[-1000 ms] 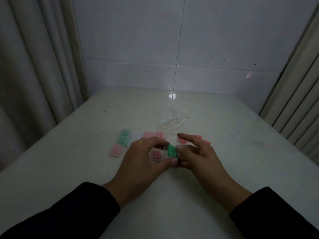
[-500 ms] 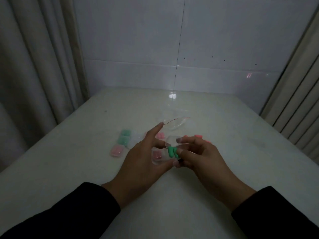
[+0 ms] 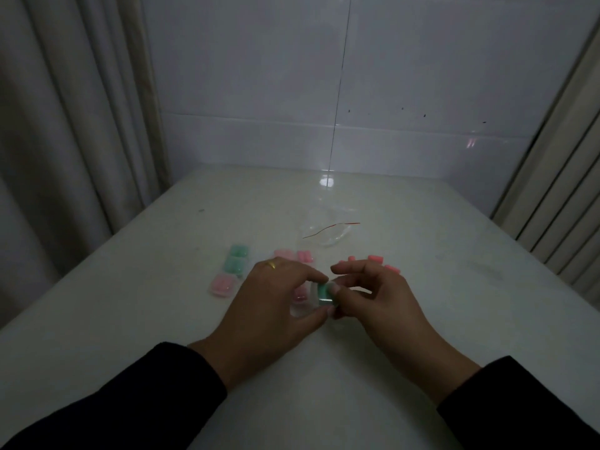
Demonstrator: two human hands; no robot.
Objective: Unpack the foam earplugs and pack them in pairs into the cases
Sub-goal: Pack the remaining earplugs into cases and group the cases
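Observation:
Both hands meet over a small clear case [image 3: 319, 295] with green earplugs inside. My left hand [image 3: 276, 306] grips the case between thumb and fingers. My right hand [image 3: 373, 300] pinches its right side with thumb and forefinger. A case with pink earplugs [image 3: 299, 294] lies just behind my left fingers, partly hidden. To the left stand two cases with green earplugs [image 3: 237, 260] and one with pink earplugs [image 3: 222, 285]. More cases with pink earplugs [image 3: 295, 255] sit farther back. Loose pink earplugs [image 3: 373, 258] lie behind my right hand.
An emptied clear plastic bag with a red strip [image 3: 328, 233] lies on the white table [image 3: 130, 303] beyond the cases. Curtains hang at left and right, and a tiled wall closes the table's far edge.
My left forefinger, raised half a second ago, has come down onto the case. The green earplugs now sit inside the clear case held between both hands.

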